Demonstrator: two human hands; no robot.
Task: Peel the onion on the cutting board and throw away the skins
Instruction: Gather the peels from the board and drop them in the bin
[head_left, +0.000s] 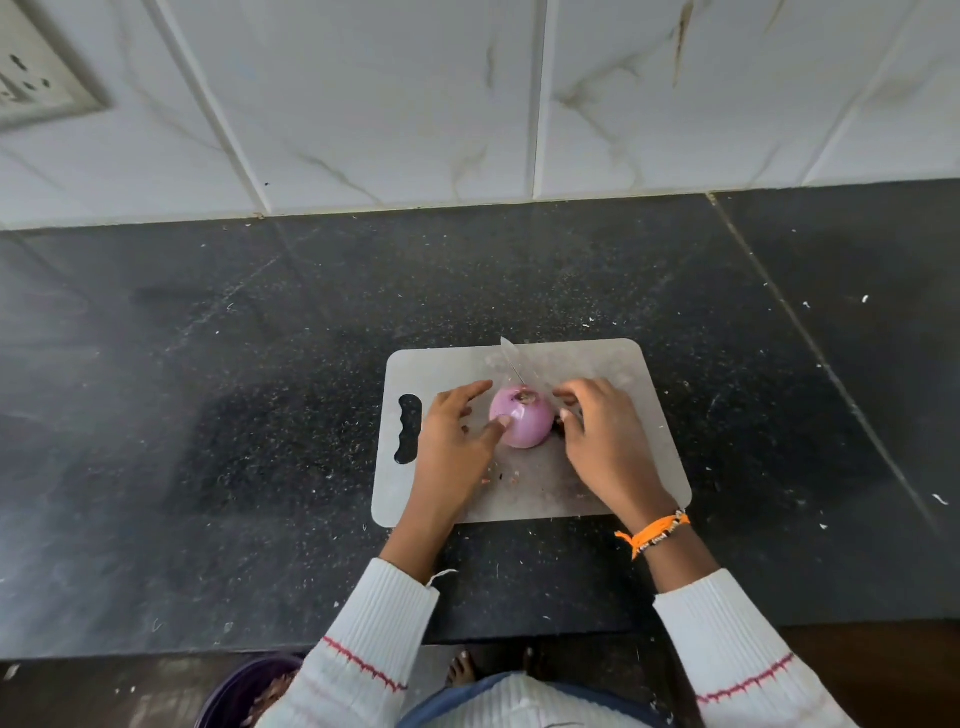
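Fingers of my left hand (452, 431) are resting loose against the round purple peeled onion (522, 423) mid grey plastic cutting board (644, 415), thumb touching its left side. Right hand (602, 436) is curling around a steel knife (514, 364) just beside it.

Purple onion (522, 422), grey cutting board (613, 374), black speckled counter (260, 364)
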